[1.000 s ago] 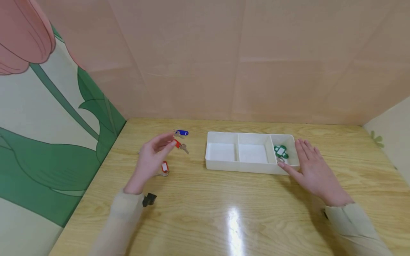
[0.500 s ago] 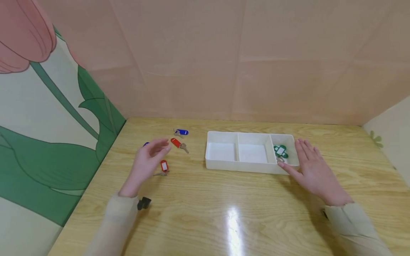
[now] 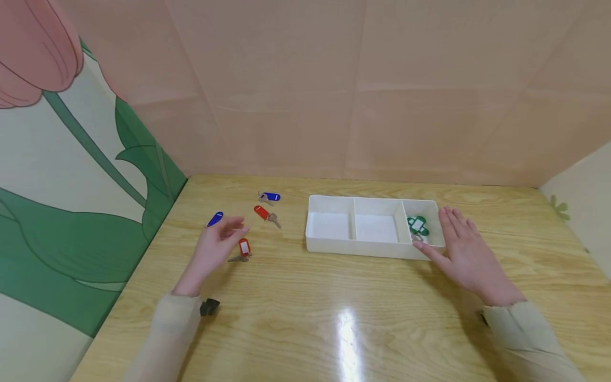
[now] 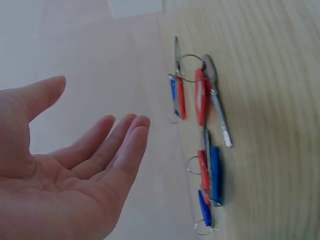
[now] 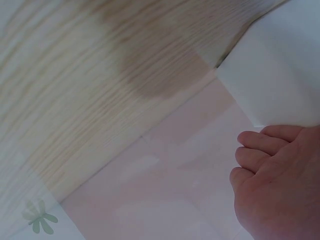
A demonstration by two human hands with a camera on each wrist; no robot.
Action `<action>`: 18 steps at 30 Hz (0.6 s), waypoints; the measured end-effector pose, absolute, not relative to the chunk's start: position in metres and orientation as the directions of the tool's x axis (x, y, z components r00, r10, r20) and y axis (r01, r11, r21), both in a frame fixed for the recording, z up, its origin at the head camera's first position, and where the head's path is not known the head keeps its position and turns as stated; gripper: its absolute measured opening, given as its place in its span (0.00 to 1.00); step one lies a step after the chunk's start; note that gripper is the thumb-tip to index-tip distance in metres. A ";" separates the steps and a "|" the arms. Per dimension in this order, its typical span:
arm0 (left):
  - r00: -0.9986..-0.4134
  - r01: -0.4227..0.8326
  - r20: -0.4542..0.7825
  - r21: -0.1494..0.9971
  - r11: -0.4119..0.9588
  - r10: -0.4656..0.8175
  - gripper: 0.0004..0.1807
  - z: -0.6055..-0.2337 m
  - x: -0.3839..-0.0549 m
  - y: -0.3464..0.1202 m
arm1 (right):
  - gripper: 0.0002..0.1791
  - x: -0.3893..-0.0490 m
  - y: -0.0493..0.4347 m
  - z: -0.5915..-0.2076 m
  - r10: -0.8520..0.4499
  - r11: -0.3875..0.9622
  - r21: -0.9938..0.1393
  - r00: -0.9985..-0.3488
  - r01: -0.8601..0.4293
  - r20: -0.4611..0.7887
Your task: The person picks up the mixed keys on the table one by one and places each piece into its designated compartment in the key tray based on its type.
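Observation:
My left hand [image 3: 215, 246] hovers over the left part of the table, fingers loosely bent and nothing in them. Close to it lie a blue key tag [image 3: 216, 218], partly behind the hand, and a red-framed key tag [image 3: 244, 247] with a key. Farther back are a red key tag [image 3: 261, 213] with its key [image 3: 273, 218] and another blue key tag [image 3: 271, 196]. My right hand [image 3: 470, 262] rests with straight fingers along the right end of a white three-compartment box [image 3: 363, 250], thumb at its front rim. Green key tags [image 3: 418, 225] lie in the right compartment.
The box's left and middle compartments show bare floors. A pink-covered wall [image 3: 353, 106] stands behind the wooden table [image 3: 286, 307]. A flower-patterned panel [image 3: 86, 233] borders it on the left, a pale one [image 3: 584, 201] on the right.
My left hand has drawn back from the red key tag toward the near left, uncovering the left blue tag. The red tag stays on the table. My right hand keeps its place.

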State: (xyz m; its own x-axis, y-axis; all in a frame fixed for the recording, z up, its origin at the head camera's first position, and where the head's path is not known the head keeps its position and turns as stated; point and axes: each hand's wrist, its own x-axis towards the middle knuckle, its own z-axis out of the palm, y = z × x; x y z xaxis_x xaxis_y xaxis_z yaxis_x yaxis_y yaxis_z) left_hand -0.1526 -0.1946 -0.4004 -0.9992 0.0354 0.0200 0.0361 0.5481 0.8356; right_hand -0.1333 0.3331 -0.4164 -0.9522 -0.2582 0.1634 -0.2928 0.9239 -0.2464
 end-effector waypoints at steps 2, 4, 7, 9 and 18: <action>-0.999 0.015 -0.007 0.822 0.569 0.037 0.28 -0.403 -0.153 -0.197 | 0.56 -0.133 0.333 -0.416 -0.257 0.925 -0.245 -0.953 -0.290 0.160; -0.999 -0.012 -0.040 0.809 0.587 0.036 0.30 -0.406 -0.153 -0.198 | 0.56 -0.133 0.332 -0.415 -0.258 0.926 -0.242 -0.953 -0.291 0.158; -0.996 -0.039 -0.076 0.794 0.607 0.035 0.31 -0.409 -0.153 -0.200 | 0.56 -0.134 0.332 -0.415 -0.260 0.927 -0.236 -0.953 -0.292 0.156; -0.995 -0.044 -0.088 0.788 0.615 0.042 0.31 -0.411 -0.154 -0.200 | 0.56 -0.134 0.333 -0.415 -0.260 0.928 -0.232 -0.953 -0.292 0.158; -0.988 -0.065 -0.142 0.752 0.656 0.064 0.29 -0.417 -0.154 -0.201 | 0.56 -0.134 0.335 -0.419 -0.262 0.925 -0.237 -0.950 -0.298 0.172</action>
